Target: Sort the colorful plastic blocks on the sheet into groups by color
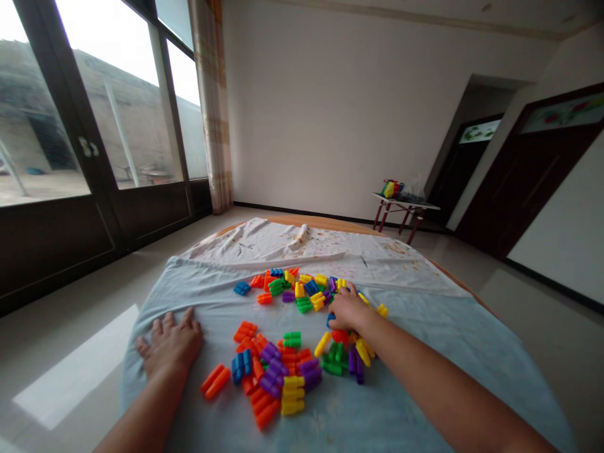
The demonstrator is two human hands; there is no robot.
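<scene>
My left hand [170,340] lies flat on the light blue cloth with its fingers spread, holding nothing. To its right is a near pile of bullet-shaped plastic building blocks, with orange blocks [216,381], purple blocks [274,370], a blue block [241,365] and yellow blocks [293,396]. My right hand [348,308] reaches palm down among the blocks with its fingers curled. A blue block [331,321] shows beside its thumb; the fingers hide whatever they grip. Green blocks [335,360] and a yellow block [323,344] lie just below that hand.
A far row of mixed blocks [276,287] lies across the middle of the round table. A stained white cloth [325,248] covers its far side. Beyond stands a small side table [406,204] bearing a colourful bag [391,188]. Glass doors [111,94] are at the left.
</scene>
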